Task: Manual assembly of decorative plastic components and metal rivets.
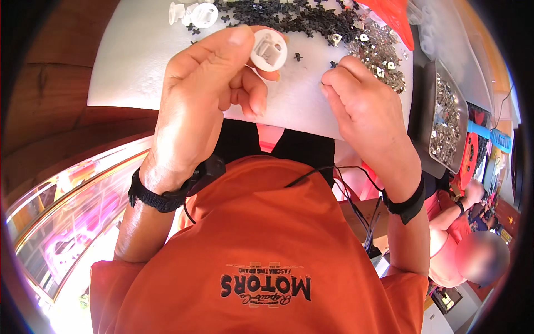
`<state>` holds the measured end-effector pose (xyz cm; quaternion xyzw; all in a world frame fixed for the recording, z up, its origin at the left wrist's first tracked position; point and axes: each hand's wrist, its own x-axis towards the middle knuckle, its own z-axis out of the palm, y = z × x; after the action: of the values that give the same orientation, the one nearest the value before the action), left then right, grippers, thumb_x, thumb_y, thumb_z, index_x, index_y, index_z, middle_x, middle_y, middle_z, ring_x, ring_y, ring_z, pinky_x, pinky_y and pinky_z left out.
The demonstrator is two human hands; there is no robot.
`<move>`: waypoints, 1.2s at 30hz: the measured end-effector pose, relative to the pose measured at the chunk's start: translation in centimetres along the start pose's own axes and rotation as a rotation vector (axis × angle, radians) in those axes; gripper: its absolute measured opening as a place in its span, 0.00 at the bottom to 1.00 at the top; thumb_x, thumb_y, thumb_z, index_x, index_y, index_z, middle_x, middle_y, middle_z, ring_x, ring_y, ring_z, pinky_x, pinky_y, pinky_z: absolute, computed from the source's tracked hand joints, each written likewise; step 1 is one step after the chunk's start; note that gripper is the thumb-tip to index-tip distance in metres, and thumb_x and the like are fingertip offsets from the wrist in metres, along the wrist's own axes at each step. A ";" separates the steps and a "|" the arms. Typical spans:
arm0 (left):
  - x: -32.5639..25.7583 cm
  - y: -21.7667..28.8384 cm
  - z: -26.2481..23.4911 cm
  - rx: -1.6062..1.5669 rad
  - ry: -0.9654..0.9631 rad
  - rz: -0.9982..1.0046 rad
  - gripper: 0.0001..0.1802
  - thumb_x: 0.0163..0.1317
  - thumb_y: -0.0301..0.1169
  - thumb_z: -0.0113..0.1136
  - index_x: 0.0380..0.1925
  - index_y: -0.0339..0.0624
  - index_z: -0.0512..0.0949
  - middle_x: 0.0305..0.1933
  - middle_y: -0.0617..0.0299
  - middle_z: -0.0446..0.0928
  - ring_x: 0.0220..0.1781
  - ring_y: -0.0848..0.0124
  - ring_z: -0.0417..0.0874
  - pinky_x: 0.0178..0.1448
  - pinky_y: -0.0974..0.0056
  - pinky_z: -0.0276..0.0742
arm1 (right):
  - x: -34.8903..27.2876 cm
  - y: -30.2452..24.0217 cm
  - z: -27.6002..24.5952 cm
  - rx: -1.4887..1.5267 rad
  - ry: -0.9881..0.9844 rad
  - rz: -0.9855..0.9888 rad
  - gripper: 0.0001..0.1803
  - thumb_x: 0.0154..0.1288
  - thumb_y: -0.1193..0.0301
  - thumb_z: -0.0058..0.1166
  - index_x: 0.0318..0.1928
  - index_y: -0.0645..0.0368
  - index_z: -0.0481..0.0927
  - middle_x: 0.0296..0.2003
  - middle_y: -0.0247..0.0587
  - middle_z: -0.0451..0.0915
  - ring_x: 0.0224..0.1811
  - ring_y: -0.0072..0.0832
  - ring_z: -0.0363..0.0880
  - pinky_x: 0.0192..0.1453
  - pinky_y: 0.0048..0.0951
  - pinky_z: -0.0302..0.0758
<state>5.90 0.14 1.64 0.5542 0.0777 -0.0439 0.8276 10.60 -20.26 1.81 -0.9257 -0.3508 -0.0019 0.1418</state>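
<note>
Between its thumb and fingers my left hand [203,89] holds up a round white plastic part [269,51], with a raised moulded inside facing up. My right hand [367,106] is closed in a pinch to the right, low over the white work surface [300,106]; anything at its fingertips is too small or hidden to make out. Just beyond it lie small black cross-shaped pieces [289,16], heaped along the far side with a few strays. More round white parts [194,15] sit at the far left. Small shiny metal pieces [389,61] are piled at the far right.
A metal tray [448,122] of small shiny pieces stands right of the work surface. Behind it are a red tray [466,161] and a blue brush-like thing [495,137]. A red plastic bag [392,19] lies at the far right. Another person [453,245] sits at the right.
</note>
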 end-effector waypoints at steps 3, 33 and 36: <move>-0.2 0.0 0.1 0.023 -0.032 -0.010 0.27 0.72 0.44 0.40 0.50 0.27 0.73 0.30 0.60 0.75 0.22 0.77 0.69 0.26 0.75 0.63 | 0.3 -0.2 0.1 -0.021 0.050 -0.041 0.04 0.53 0.79 0.53 0.29 0.61 0.72 0.28 0.44 0.71 0.27 0.45 0.76 0.30 0.40 0.72; 0.0 0.2 2.2 0.146 -0.041 -0.229 0.30 0.67 0.54 0.47 0.23 0.37 0.78 0.15 0.71 0.64 0.15 0.86 0.56 0.18 0.76 0.48 | 1.6 -2.3 -0.9 1.056 0.162 0.174 0.04 0.63 0.77 0.55 0.37 0.61 0.73 0.28 0.25 0.72 0.24 0.10 0.63 0.25 0.16 0.63; -0.1 0.3 2.4 0.108 -0.119 -0.234 0.30 0.67 0.54 0.47 0.26 0.37 0.79 0.15 0.71 0.64 0.16 0.86 0.56 0.19 0.76 0.48 | 1.7 -1.2 -2.4 1.236 -0.147 0.264 0.05 0.65 0.73 0.55 0.38 0.59 0.73 0.28 0.24 0.71 0.21 0.07 0.58 0.21 0.12 0.55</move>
<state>6.00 -1.94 2.80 0.5816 0.0902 -0.1767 0.7889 11.36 -18.89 4.56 -0.7061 -0.1789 0.2819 0.6245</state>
